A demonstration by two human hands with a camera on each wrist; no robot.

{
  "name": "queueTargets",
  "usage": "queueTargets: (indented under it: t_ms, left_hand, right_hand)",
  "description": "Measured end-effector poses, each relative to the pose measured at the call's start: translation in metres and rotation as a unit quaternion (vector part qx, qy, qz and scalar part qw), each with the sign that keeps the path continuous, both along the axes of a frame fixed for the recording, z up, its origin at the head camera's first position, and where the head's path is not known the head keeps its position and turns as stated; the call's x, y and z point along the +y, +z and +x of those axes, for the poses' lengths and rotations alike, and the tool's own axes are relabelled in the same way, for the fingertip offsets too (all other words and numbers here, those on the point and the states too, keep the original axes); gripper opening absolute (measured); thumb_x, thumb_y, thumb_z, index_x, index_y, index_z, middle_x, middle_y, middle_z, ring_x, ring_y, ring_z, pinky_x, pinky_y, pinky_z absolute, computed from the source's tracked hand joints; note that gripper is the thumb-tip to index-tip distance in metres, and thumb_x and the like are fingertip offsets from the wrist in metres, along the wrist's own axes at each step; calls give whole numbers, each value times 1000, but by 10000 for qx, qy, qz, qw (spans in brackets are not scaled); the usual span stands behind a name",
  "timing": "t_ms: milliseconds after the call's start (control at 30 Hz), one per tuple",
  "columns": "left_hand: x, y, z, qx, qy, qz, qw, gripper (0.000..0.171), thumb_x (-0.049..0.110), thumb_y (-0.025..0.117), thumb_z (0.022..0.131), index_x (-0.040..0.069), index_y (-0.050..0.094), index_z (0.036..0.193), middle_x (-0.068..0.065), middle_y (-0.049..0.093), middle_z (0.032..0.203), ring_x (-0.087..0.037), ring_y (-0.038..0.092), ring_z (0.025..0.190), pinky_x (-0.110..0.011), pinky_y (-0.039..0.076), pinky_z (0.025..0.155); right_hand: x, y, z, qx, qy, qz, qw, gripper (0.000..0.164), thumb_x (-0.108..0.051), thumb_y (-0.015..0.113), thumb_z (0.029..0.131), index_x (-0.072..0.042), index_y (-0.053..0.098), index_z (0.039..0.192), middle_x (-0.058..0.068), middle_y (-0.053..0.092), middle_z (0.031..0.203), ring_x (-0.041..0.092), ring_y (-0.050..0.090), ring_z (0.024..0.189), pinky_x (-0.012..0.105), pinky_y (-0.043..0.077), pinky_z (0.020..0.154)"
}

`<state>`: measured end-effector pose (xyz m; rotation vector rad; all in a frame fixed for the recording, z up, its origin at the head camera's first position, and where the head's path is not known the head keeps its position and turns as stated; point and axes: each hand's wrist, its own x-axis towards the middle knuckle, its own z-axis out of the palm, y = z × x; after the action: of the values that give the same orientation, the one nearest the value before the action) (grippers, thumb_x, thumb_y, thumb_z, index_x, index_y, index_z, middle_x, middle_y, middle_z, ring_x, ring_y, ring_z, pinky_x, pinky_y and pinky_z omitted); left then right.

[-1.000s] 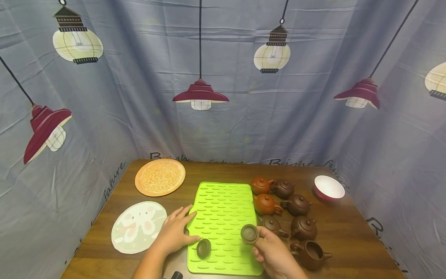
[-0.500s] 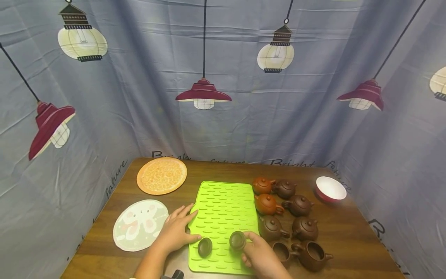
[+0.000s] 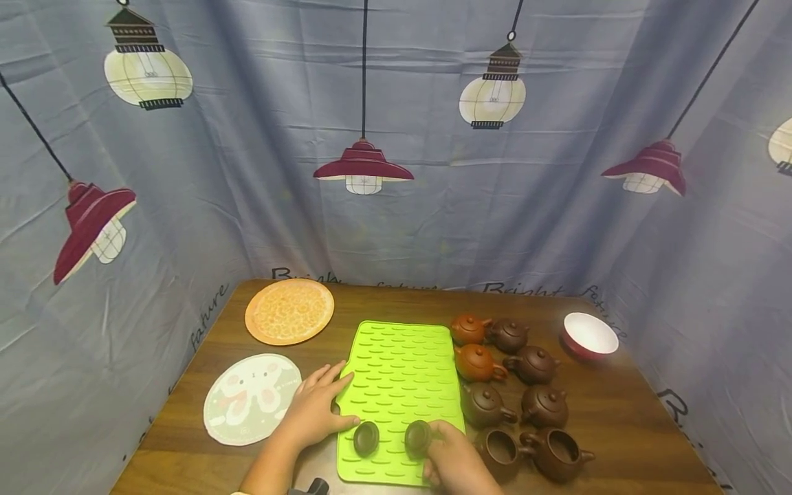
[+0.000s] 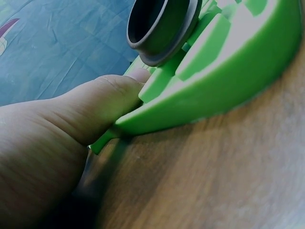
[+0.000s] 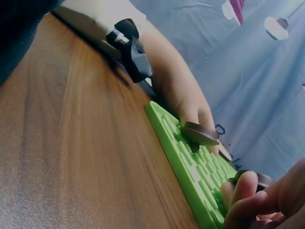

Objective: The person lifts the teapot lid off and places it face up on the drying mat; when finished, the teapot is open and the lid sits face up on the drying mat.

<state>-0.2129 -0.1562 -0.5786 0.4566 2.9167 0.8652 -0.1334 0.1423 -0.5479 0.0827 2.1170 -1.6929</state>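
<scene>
A dark brown teapot lid (image 3: 366, 438) lies upside down on the bright green ridged mat (image 3: 402, 371), tilted on its knob. My left hand (image 3: 318, 407) rests with fingers spread on the mat's left edge, the thumb close beside this lid. In the left wrist view the thumb (image 4: 112, 95) lies along the mat's rim, just below the lid. My right hand (image 3: 454, 455) pinches a second dark brown lid (image 3: 418, 440) by its side, low over the mat's front right part. Two teapots with open tops, one brown (image 3: 501, 452) and another (image 3: 559, 454), stand right of that hand.
Several lidded teapots line the mat's right side, two orange (image 3: 478, 363) and the others dark brown (image 3: 544, 405). A white-and-red bowl (image 3: 590, 335) stands at the back right. On the left lie an orange round placemat (image 3: 289, 311) and a rabbit placemat (image 3: 250, 399).
My right hand has moved left and toward the front with its lid, away from the teapots, and the lid has tipped over. The left hand and the other lid have stayed in place.
</scene>
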Motion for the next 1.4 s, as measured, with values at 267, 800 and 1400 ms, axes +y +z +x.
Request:
queueTargets:
  t_ms: [267, 800, 1400]
  left_hand:
    - [0, 0, 0, -4, 23, -27, 10000, 94, 66, 83, 77, 21, 55, 153, -2, 31, 172, -41, 26, 157, -74, 22, 120]
    - [0, 2, 0, -10, 56, -59, 10000, 94, 65, 84, 76, 22, 55, 154, -2, 31, 172, -40, 26, 157, -74, 21, 121]
    - [1, 1, 0, -16, 33, -23, 10000, 94, 65, 84, 76, 22, 54, 154, -1, 30, 173, -41, 26, 157, -73, 21, 122]
  right_hand:
    - [-6, 4, 0, 110, -106, 200, 9997, 34, -4, 48, 95, 9, 59, 125, 10, 70, 89, 11, 54, 51, 21, 48, 46]
    - [-1, 0, 5, 329, -207, 365, 9986, 28, 0, 43, 97, 10, 58, 118, 10, 70, 88, 18, 66, 60, 33, 60, 56]
    - [29, 55, 13, 740, -204, 1634, 9836, 56, -33, 68, 101, 3, 53, 141, 4, 76, 89, 19, 68, 64, 35, 57, 58]
